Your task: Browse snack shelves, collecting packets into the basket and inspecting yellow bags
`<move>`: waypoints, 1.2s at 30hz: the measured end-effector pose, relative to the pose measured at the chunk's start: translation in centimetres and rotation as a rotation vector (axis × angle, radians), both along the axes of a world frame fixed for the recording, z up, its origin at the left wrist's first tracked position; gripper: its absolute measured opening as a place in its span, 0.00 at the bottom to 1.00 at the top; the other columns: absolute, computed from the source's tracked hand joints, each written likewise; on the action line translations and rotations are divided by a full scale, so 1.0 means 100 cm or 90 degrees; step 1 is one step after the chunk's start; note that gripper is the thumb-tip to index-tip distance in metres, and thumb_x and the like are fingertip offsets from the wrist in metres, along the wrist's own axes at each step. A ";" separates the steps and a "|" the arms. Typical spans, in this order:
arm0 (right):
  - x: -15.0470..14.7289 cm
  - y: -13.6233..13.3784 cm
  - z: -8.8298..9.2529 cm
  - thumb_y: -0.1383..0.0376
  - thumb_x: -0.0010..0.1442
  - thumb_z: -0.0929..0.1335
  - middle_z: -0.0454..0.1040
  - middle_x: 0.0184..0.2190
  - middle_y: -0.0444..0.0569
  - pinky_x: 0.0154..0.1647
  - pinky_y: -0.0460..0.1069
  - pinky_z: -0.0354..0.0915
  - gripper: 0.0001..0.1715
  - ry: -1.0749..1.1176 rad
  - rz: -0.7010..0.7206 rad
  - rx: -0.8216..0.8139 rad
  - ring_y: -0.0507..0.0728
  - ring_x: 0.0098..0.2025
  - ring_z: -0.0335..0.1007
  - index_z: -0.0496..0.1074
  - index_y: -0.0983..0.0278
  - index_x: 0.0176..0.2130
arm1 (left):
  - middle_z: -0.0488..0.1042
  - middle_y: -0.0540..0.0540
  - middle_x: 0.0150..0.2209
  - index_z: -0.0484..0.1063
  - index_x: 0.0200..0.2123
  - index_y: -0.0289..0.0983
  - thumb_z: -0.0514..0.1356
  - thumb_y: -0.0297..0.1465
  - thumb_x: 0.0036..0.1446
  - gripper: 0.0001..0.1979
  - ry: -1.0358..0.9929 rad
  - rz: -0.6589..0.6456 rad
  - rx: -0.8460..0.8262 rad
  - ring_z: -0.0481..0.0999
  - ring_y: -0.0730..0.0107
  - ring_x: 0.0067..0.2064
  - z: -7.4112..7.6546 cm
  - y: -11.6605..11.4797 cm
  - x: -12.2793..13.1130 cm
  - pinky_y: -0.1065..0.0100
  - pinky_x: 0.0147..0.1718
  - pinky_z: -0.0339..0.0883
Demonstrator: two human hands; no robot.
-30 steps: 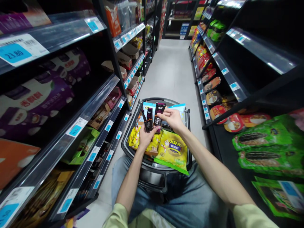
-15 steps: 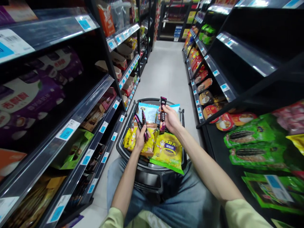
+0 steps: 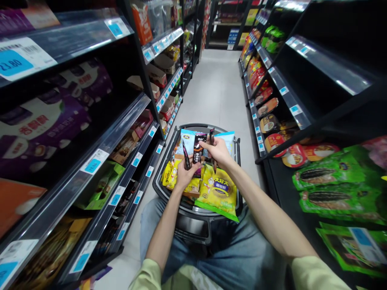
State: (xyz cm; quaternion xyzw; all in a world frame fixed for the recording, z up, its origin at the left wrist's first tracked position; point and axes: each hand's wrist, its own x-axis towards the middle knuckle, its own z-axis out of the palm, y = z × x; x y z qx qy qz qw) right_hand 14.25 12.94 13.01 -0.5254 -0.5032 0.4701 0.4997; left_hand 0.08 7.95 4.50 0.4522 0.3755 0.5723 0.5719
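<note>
Over a black shopping basket (image 3: 189, 210) my two hands handle dark purple-black stick sachets. My left hand (image 3: 185, 174) is closed, with one narrow sachet (image 3: 186, 156) sticking up edge-on and its thumb on the foot of a second, face-up sachet (image 3: 198, 155). Fingers of my right hand (image 3: 220, 152) touch the top of that face-up sachet, while another sachet (image 3: 213, 163) stands edge-on in the same hand. Below lie a yellow snack bag (image 3: 222, 192) with a green edge, small yellow packets (image 3: 167, 174), an open cardboard box (image 3: 191, 194) and a light blue bag (image 3: 188, 141).
Tall shelves with price tags (image 3: 94, 161) line the left, holding purple multipacks (image 3: 45, 121) and a green package (image 3: 104, 187). Shelves on the right carry green seed bags (image 3: 320, 173) and red-lidded tubs (image 3: 293, 155). Grey floor (image 3: 216, 88) runs between them.
My hands have come together. The sachet that my right hand held upright now lies face-up between both hands, and another shows edge-on in the right. The view has shifted slightly.
</note>
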 end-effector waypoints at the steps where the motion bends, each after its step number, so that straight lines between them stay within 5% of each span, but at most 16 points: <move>1: 0.002 0.000 0.000 0.50 0.45 0.78 0.60 0.18 0.39 0.18 0.48 0.49 0.24 0.012 -0.003 -0.012 0.49 0.18 0.51 0.66 0.61 0.24 | 0.81 0.39 0.46 0.73 0.50 0.34 0.73 0.42 0.51 0.28 -0.011 -0.011 -0.005 0.83 0.61 0.36 0.001 0.000 0.000 0.60 0.41 0.78; 7: 0.002 -0.001 0.004 0.45 0.46 0.78 0.59 0.18 0.38 0.19 0.47 0.50 0.29 0.058 -0.008 -0.002 0.49 0.19 0.52 0.64 0.61 0.25 | 0.82 0.40 0.45 0.74 0.50 0.35 0.73 0.42 0.51 0.27 -0.036 -0.021 -0.003 0.84 0.58 0.40 -0.005 0.001 0.000 0.61 0.41 0.78; 12: 0.009 -0.002 0.022 0.50 0.55 0.74 0.52 0.20 0.37 0.22 0.46 0.57 0.22 0.329 0.077 -0.047 0.50 0.23 0.51 0.64 0.60 0.29 | 0.82 0.39 0.42 0.73 0.47 0.36 0.66 0.50 0.58 0.25 -0.098 -0.073 -0.035 0.81 0.65 0.29 -0.004 0.001 -0.003 0.69 0.22 0.72; 18: 0.020 -0.005 0.034 0.62 0.59 0.70 0.46 0.20 0.36 0.23 0.43 0.60 0.11 0.513 0.201 -0.115 0.50 0.22 0.49 0.62 0.60 0.30 | 0.71 0.53 0.22 0.73 0.42 0.36 0.64 0.52 0.59 0.24 -0.212 -0.053 -0.031 0.60 0.82 0.14 0.001 0.000 -0.001 0.77 0.13 0.50; 21: 0.017 -0.006 0.031 0.59 0.60 0.71 0.50 0.19 0.35 0.20 0.43 0.58 0.13 0.462 0.169 -0.159 0.49 0.20 0.51 0.64 0.61 0.31 | 0.64 0.55 0.21 0.73 0.44 0.38 0.65 0.56 0.55 0.27 -0.310 -0.097 -0.056 0.53 0.83 0.15 0.004 0.000 -0.001 0.78 0.14 0.47; 26: 0.007 -0.003 0.013 0.52 0.53 0.76 0.64 0.20 0.40 0.22 0.47 0.62 0.20 0.214 -0.007 -0.185 0.53 0.23 0.62 0.67 0.61 0.32 | 0.63 0.53 0.25 0.72 0.43 0.39 0.66 0.56 0.53 0.27 -0.337 -0.098 -0.102 0.58 0.79 0.20 0.007 0.000 -0.003 0.77 0.15 0.49; 31: 0.006 0.004 -0.003 0.46 0.49 0.76 0.67 0.26 0.41 0.31 0.48 0.61 0.24 0.057 -0.077 -0.020 0.53 0.30 0.62 0.68 0.61 0.30 | 0.74 0.49 0.38 0.70 0.41 0.40 0.72 0.42 0.52 0.20 -0.208 -0.028 -0.066 0.74 0.75 0.30 0.002 0.002 0.001 0.73 0.27 0.68; 36: 0.007 0.004 -0.003 0.46 0.53 0.72 0.65 0.27 0.41 0.34 0.49 0.60 0.23 -0.014 -0.094 0.054 0.53 0.31 0.61 0.66 0.61 0.30 | 0.76 0.49 0.39 0.67 0.40 0.39 0.73 0.42 0.51 0.22 -0.119 -0.005 -0.056 0.77 0.71 0.32 -0.007 0.004 0.002 0.70 0.32 0.71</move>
